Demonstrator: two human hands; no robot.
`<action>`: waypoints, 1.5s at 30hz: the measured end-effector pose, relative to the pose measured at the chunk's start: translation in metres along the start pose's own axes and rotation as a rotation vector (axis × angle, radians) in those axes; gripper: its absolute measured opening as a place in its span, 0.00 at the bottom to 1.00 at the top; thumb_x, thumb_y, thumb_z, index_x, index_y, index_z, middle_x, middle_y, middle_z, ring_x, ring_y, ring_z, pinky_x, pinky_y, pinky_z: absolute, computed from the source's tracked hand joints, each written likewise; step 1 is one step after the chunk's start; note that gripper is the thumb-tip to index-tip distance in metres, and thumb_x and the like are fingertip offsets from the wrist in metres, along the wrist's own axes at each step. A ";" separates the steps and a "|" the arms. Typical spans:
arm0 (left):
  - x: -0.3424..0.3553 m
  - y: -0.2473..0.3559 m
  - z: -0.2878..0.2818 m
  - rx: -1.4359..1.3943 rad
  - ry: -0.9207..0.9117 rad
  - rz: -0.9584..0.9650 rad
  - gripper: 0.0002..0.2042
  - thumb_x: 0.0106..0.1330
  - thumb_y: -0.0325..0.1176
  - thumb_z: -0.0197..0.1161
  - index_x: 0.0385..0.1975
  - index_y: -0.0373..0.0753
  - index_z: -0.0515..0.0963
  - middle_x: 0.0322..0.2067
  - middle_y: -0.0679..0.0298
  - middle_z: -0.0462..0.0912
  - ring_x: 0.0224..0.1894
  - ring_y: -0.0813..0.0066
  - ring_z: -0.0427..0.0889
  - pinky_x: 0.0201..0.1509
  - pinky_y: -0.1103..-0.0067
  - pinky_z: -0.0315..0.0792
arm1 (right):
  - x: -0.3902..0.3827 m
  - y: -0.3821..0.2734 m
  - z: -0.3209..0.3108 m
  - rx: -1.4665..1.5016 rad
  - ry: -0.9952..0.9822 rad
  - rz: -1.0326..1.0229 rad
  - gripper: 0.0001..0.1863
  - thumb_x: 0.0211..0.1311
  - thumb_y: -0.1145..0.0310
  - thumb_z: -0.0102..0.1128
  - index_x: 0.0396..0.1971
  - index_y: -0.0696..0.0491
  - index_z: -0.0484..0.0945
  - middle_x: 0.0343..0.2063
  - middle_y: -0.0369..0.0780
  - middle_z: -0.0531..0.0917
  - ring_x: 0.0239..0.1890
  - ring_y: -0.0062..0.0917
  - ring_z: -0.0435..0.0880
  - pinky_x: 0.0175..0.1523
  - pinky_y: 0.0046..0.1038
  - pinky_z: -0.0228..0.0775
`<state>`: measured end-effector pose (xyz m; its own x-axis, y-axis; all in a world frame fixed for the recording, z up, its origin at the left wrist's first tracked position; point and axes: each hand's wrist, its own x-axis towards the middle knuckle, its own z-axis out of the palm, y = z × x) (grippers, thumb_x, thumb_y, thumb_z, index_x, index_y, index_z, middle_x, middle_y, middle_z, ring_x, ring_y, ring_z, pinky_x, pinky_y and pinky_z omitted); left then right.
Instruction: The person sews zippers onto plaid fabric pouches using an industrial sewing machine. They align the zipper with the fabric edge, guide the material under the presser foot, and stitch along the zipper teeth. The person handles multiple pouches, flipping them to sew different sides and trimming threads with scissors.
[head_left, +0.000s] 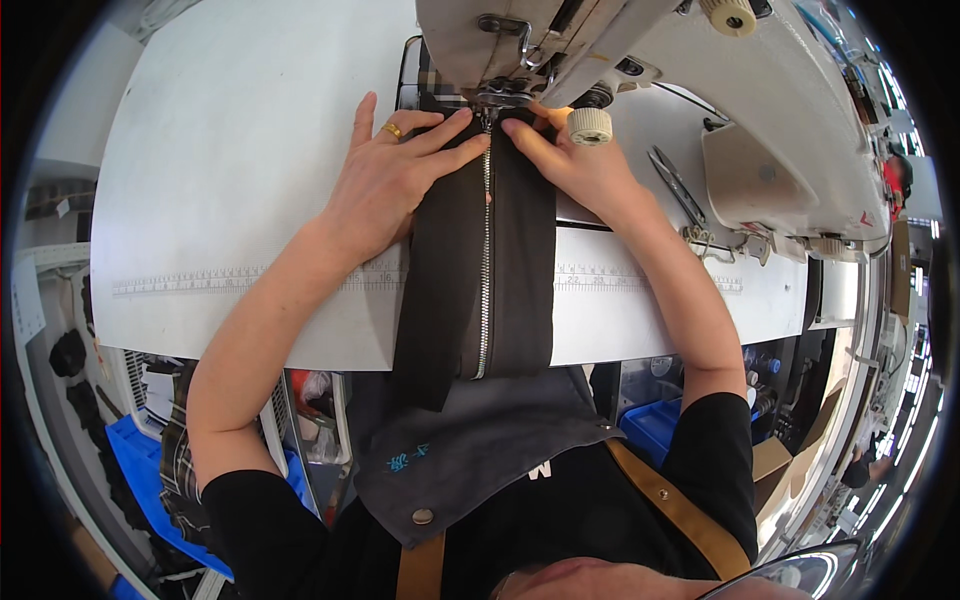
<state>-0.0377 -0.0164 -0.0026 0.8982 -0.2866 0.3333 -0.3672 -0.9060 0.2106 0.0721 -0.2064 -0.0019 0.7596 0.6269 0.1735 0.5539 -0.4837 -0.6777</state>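
A strip of dark fabric [525, 270] with a silver-toothed zipper [487, 240] down its middle runs from under the sewing machine's presser foot [487, 108] toward me. Its near end hangs over the table edge, against my grey apron. My left hand [395, 175], a ring on one finger, lies spread on the fabric's left side. Its fingertips reach close to the zipper by the foot. At the right edge of the fabric, my right hand [580, 165] is closed, thumb on top close to the foot. Its other fingers are partly hidden behind the thumb and machine.
The sewing machine [770, 90] overhangs the far right. A pair of scissors [678, 185] lies beside my right forearm. A printed ruler scale [250, 280] crosses the white table [220, 130]. Blue bins [655, 430] sit below the table edge.
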 end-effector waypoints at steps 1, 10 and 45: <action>0.001 0.000 0.000 0.004 0.001 0.000 0.28 0.47 0.32 0.66 0.54 0.53 0.73 0.57 0.66 0.71 0.56 0.65 0.69 0.65 0.47 0.43 | 0.003 0.000 0.002 -0.060 -0.036 -0.016 0.10 0.58 0.67 0.59 0.34 0.57 0.79 0.24 0.41 0.82 0.28 0.25 0.81 0.34 0.25 0.70; 0.001 0.000 0.000 0.014 0.008 0.003 0.24 0.51 0.36 0.65 0.52 0.52 0.74 0.56 0.66 0.73 0.55 0.65 0.70 0.66 0.49 0.42 | 0.009 0.032 -0.009 0.865 -0.251 0.449 0.17 0.64 0.59 0.53 0.36 0.59 0.79 0.28 0.38 0.82 0.30 0.22 0.80 0.40 0.22 0.71; -0.004 -0.001 -0.005 -0.028 0.077 0.048 0.18 0.53 0.28 0.58 0.46 0.48 0.78 0.50 0.69 0.75 0.49 0.68 0.74 0.65 0.50 0.44 | 0.000 -0.002 0.005 -0.009 -0.040 -0.012 0.13 0.59 0.62 0.60 0.41 0.53 0.81 0.35 0.39 0.84 0.36 0.22 0.82 0.42 0.21 0.73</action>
<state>-0.0426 -0.0133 0.0000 0.8588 -0.3036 0.4127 -0.4167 -0.8825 0.2178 0.0692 -0.2023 -0.0042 0.7388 0.6565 0.1525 0.5660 -0.4816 -0.6690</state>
